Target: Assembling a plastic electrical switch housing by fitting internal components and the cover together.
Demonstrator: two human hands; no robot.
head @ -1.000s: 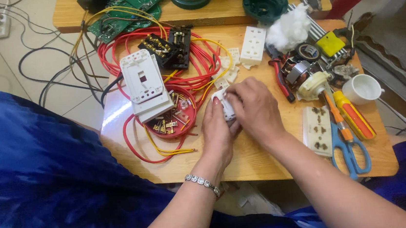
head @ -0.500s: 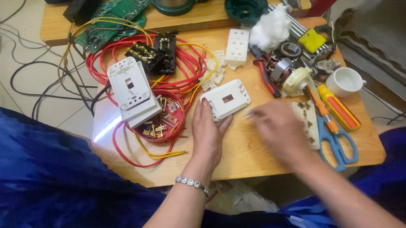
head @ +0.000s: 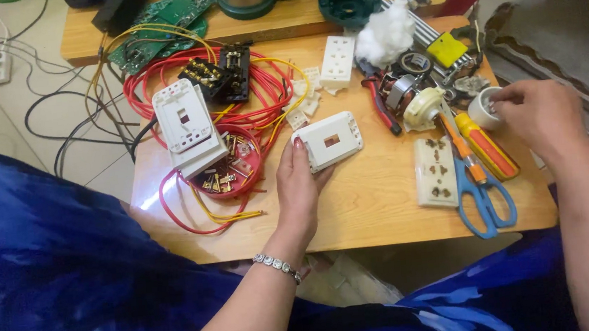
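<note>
On the counter point(head: 383, 207), left hand point(head: 299, 190) loosely pins a plate point(head: 328, 140), which could slide off; right hand point(head: 539, 117) pinches inside a cup point(head: 483, 108), which may tip.

Soft daylight, glare on table point(head: 143, 200)

See no packages, labels, signs or screens on my view; nothing of that kind on counter point(head: 383, 207).

The tabletop point(head: 383, 207) is showing pale varnished wood with a faint sheen; the switch plate point(head: 329, 141) at its centre is looking like smooth white plastic; at three o'clock the scissors point(head: 480, 195) are showing glossy blue plastic handles; at one o'clock a cotton wad point(head: 384, 37) is looking soft and fluffy; red wires point(head: 179, 69) at ten o'clock are gleaming in plastic insulation.
</note>
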